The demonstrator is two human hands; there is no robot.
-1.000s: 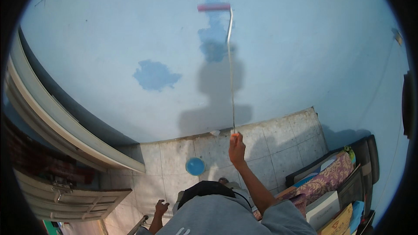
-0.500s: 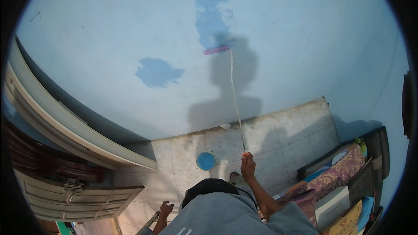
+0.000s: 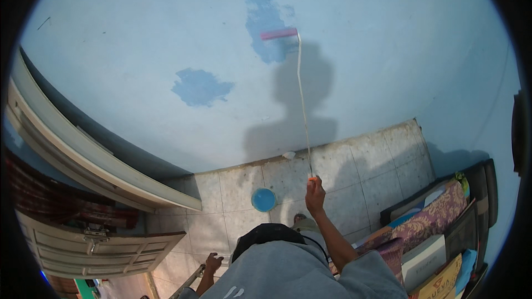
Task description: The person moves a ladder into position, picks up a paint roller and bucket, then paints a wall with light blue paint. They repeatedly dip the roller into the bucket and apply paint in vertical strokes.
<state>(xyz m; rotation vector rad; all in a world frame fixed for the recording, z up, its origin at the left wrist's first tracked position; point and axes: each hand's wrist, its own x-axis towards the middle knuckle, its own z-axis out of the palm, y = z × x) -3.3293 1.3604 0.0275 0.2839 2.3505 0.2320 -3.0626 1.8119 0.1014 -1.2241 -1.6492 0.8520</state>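
My right hand [image 3: 315, 195] is closed round the orange handle of a paint roller [image 3: 279, 34]. Its long pale rod rises along the light blue wall [image 3: 388, 55] to a pink sleeve, slightly blurred, over a darker blue painted strip [image 3: 266, 0]. Left of that strip is a separate darker blue patch [image 3: 202, 87]. On the tiled floor, ahead of my body, stands a round tub [image 3: 264, 200] of blue paint. Down by my left side hangs my left hand [image 3: 212, 263], fingers apart, apparently holding nothing; a wooden bar [image 3: 192, 280] lies close beside it.
At left are a long pale board-like edge [image 3: 105, 166] and a panelled door [image 3: 100, 252]. A dark sofa-like piece [image 3: 482, 188] at right bears patterned purple cloth [image 3: 438, 210] and boxes [image 3: 424, 263]. A small whitish lump [image 3: 288, 155] lies at the wall's foot.
My right hand has moved forward, and the roller's pink sleeve has gone up the wall over the darker strip. My left hand has hardly moved.
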